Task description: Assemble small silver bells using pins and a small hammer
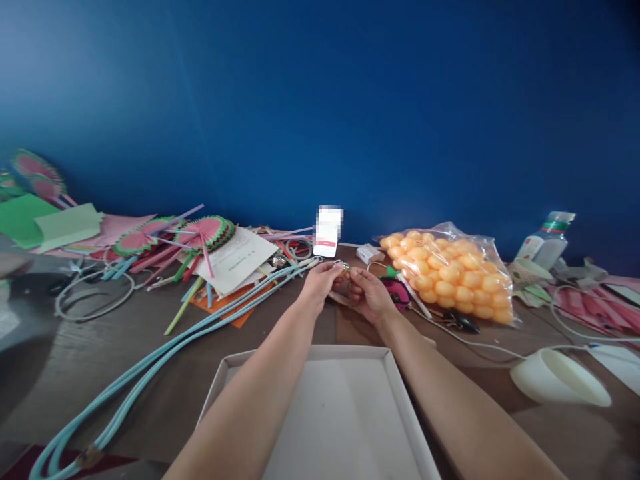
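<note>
My left hand [321, 283] reaches past the far edge of a white box [345, 407], its fingers pinched on a small shiny metal piece [343, 265] whose kind I cannot make out. Close beside it, my right hand [369, 293] has its thumb and fingers pressed together at the piece's right side. Whatever lies between the right fingertips is too small to tell. Light blue cords [200, 327] run from near my left hand toward the lower left. A phone [328, 233] with a lit screen stands upright just behind both hands.
To the right lie a clear bag of orange balls [450, 273], a plastic bottle [545, 243] and a white bowl-like thing [560, 377]. Pink-and-green paper fans [205, 241], a white sheet [240, 257] and paper strips crowd the left. A blue wall [320, 107] rises behind.
</note>
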Action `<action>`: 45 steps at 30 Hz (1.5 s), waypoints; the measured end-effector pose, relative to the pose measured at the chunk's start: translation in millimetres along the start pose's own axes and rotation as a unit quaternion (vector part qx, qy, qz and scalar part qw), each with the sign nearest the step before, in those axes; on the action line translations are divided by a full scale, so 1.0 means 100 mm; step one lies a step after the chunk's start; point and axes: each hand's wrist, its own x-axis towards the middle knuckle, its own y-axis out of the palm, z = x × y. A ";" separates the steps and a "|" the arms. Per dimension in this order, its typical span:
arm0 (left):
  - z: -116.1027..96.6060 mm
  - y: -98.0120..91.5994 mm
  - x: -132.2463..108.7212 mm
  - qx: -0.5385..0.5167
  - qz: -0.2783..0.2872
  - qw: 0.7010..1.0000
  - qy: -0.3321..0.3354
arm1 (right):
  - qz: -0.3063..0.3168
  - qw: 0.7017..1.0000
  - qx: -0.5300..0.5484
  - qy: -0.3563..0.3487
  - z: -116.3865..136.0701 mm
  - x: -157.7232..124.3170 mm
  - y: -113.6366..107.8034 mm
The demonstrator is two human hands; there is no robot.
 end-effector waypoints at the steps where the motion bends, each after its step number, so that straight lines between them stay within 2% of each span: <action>1: 0.00 0.00 0.00 -0.001 0.002 1.000 0.002 | 0.002 1.000 0.004 0.000 0.00 0.00 0.00; 13: -0.03 0.02 -0.03 -0.029 0.037 0.998 0.041 | -0.001 1.000 0.018 -0.011 0.04 -0.02 0.03; 34: 0.01 0.01 0.01 -0.049 0.042 0.996 0.063 | -0.028 0.998 0.027 -0.043 0.03 -0.03 0.08; 45: -0.01 0.03 -0.02 -0.062 0.050 0.994 0.069 | -0.004 0.998 0.036 -0.047 0.00 -0.02 0.05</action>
